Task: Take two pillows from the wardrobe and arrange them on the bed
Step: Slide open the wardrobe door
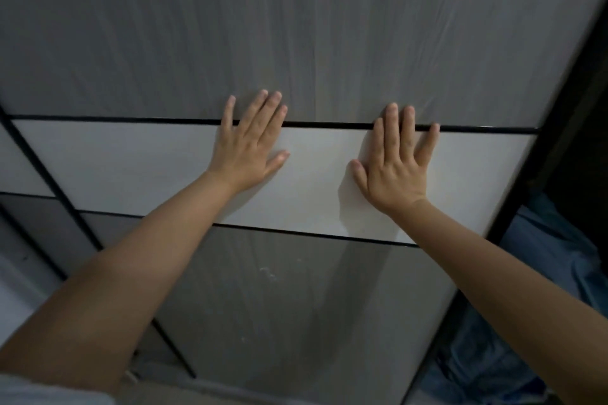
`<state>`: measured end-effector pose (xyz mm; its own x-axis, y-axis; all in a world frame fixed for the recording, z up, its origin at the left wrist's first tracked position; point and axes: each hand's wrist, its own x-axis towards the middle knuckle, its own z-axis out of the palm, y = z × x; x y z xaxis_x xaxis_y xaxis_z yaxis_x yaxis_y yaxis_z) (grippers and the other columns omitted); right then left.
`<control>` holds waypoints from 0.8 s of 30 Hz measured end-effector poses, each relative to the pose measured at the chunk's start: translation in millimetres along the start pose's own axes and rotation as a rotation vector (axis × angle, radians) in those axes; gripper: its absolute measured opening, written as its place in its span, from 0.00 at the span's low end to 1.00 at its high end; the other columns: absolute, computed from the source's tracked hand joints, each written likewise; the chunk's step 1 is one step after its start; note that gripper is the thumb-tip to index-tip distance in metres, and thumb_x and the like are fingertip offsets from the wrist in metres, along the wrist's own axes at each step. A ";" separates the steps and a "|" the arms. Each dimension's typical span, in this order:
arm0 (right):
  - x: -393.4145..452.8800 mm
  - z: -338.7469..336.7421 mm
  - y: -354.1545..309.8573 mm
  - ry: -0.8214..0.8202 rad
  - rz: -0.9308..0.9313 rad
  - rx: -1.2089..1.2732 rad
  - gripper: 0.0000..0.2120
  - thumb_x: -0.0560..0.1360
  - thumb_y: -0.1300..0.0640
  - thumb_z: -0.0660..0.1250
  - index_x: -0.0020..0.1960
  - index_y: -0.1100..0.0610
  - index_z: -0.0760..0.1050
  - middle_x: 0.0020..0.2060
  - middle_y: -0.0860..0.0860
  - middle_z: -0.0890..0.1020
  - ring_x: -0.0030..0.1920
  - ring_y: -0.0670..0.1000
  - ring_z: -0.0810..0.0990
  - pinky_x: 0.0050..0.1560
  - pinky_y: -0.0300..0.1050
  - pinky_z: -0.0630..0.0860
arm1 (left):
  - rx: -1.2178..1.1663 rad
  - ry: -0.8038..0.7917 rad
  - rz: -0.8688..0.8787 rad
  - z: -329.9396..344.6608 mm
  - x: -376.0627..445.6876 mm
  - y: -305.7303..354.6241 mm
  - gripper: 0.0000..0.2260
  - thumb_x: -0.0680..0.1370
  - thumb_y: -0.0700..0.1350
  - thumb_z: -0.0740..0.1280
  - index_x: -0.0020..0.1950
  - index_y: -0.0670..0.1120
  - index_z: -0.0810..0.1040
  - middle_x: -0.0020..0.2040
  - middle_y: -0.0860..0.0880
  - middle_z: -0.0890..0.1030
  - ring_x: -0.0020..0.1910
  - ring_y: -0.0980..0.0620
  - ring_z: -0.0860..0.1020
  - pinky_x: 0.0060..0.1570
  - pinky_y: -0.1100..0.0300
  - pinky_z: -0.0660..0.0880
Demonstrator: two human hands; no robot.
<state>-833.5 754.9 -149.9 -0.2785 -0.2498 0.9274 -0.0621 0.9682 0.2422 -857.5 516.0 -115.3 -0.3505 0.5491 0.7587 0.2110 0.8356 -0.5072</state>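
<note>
Grey-and-white wardrobe door (131, 168), left hand (250, 148) and right hand (394, 168) flat, fingers spread, blue fabric (546, 250) beside

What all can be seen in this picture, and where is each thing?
Wardrobe sliding door: one, grey wood-grain above and below, filling most of the view.
White band: one, across the door's middle, edged by thin black strips.
Neighbouring door panel: one, grey and white, at the far left, only partly in view.
Dark opening: one, black, at the door's right edge, showing the wardrobe's inside.
Blue fabric: a bundle inside the opening, lower right; too dim to tell what it is.
Left hand: flat on the door, fingers spread, holding nothing.
Right hand: flat on the door, nearer the opening, holding nothing.
</note>
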 end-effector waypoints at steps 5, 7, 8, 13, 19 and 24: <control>13.1 5.3 -56.6 -0.020 -0.006 -0.031 0.40 0.72 0.46 0.57 0.71 0.70 0.48 0.58 0.65 0.80 0.58 0.67 0.78 0.70 0.69 0.55 | -0.041 0.079 0.017 30.1 -31.9 -39.8 0.36 0.74 0.56 0.55 0.76 0.45 0.42 0.72 0.57 0.23 0.72 0.60 0.27 0.73 0.45 0.41; 15.0 9.8 -80.8 -0.048 0.012 -0.019 0.41 0.72 0.46 0.58 0.72 0.69 0.45 0.59 0.65 0.78 0.61 0.68 0.75 0.73 0.64 0.43 | -0.024 0.121 0.045 37.8 -44.4 -57.1 0.40 0.74 0.56 0.55 0.75 0.48 0.32 0.73 0.56 0.24 0.73 0.59 0.28 0.73 0.52 0.30; 16.7 10.9 -92.4 -0.066 0.045 -0.004 0.41 0.72 0.46 0.57 0.73 0.67 0.41 0.60 0.67 0.77 0.64 0.69 0.70 0.73 0.59 0.32 | -0.012 0.142 0.058 40.9 -50.0 -66.5 0.41 0.74 0.57 0.55 0.74 0.48 0.30 0.73 0.56 0.25 0.73 0.59 0.28 0.73 0.54 0.27; 37.7 2.8 -157.2 -0.311 0.259 0.046 0.35 0.67 0.52 0.69 0.62 0.78 0.65 0.58 0.77 0.72 0.59 0.79 0.68 0.68 0.72 0.46 | -0.035 0.221 0.111 53.0 -74.3 -109.5 0.40 0.75 0.57 0.55 0.74 0.47 0.30 0.73 0.54 0.25 0.73 0.57 0.29 0.72 0.52 0.27; 55.7 -2.2 -213.4 -0.419 0.390 0.092 0.36 0.66 0.54 0.72 0.61 0.79 0.65 0.60 0.78 0.70 0.59 0.80 0.67 0.57 0.76 0.58 | -0.077 0.179 0.085 54.6 -97.8 -149.0 0.33 0.74 0.58 0.54 0.75 0.45 0.48 0.72 0.54 0.23 0.72 0.57 0.26 0.73 0.49 0.35; 65.8 -5.4 -242.6 -0.458 0.359 0.129 0.33 0.67 0.57 0.73 0.63 0.76 0.66 0.62 0.75 0.70 0.61 0.80 0.65 0.58 0.74 0.55 | -0.067 0.208 0.090 57.8 -114.1 -175.9 0.40 0.74 0.57 0.54 0.73 0.47 0.28 0.73 0.54 0.24 0.73 0.57 0.27 0.72 0.51 0.29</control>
<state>-831.5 503.5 -146.2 -0.6870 0.0954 0.7203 0.0049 0.9919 -0.1267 -907.4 305.3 -136.2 -0.1337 0.6078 0.7828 0.2952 0.7784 -0.5540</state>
